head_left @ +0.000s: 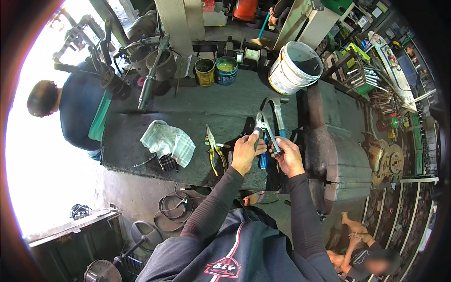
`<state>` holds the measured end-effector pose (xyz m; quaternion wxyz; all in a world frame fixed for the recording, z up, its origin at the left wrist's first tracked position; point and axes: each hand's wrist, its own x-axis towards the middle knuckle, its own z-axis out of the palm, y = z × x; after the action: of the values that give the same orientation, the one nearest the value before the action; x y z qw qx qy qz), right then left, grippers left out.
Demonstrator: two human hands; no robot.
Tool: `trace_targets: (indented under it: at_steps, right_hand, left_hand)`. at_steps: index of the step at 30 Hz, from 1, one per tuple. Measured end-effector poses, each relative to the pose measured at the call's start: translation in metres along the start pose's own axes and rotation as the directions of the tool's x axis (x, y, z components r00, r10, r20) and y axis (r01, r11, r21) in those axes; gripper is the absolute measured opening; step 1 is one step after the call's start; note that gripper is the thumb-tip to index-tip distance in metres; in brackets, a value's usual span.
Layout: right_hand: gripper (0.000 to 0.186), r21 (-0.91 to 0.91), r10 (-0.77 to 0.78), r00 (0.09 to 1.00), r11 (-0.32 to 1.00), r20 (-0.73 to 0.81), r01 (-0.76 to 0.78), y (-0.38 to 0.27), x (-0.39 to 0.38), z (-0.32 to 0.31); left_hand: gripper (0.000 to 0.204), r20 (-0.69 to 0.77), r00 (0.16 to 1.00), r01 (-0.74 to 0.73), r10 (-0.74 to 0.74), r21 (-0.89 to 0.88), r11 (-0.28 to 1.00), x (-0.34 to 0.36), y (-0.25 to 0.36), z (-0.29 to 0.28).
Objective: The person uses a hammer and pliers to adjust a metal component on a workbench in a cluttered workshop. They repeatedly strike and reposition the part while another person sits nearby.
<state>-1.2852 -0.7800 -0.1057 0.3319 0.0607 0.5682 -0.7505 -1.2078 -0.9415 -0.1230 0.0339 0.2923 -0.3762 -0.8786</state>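
Over the dark workbench [122, 141], both my hands hold one pair of metal pliers [266, 126], its handles spread and its jaws pointing away from me. My left hand [246, 152] is closed round the left handle. The fingers of my right hand [288, 157] pinch the right handle. Just beyond lies a hammer [279, 115] with a blue grip, partly behind my right hand. A blue tool handle [264, 157] shows between my hands. Left of my left hand rest yellow-and-black long-nose pliers [213, 149], beside some small metal parts. Farther left is a crumpled checked cloth [167, 143].
A large vise [338, 160] stands at the right. Along the back are a white bucket [293, 70], a blue can [226, 73] and a yellow can [204, 74]. One person [77, 108] is bent over at the left; another [361, 254] sits at the lower right.
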Motion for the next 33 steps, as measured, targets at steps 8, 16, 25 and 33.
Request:
trace_targets:
  at_steps: [8,16,25,33]
  right_hand:
    - [0.02,0.138,0.036,0.99,0.989,0.133,-0.055,0.011,0.007,0.003]
    - [0.023,0.081,0.047,0.99,0.995,0.136,-0.059,0.005,-0.001,0.019]
    - [0.022,-0.503,-0.315,0.948,0.812,0.046,0.294,0.019,-0.002,0.036]
    - [0.025,-0.83,-0.614,0.789,0.422,0.033,0.363,0.028,-0.003,0.047]
  left_hand:
    - [0.035,0.029,0.998,-0.064,0.063,0.027,0.998,-0.016,0.024,0.005]
    - [0.019,0.187,0.982,0.011,0.006,-0.087,0.996,-0.011,0.023,-0.013]
    - [0.016,0.137,0.99,0.012,-0.011,-0.008,1.0,-0.01,0.021,-0.011]
    - [0.009,0.113,0.993,-0.011,0.035,-0.202,0.979,-0.021,0.02,0.003]
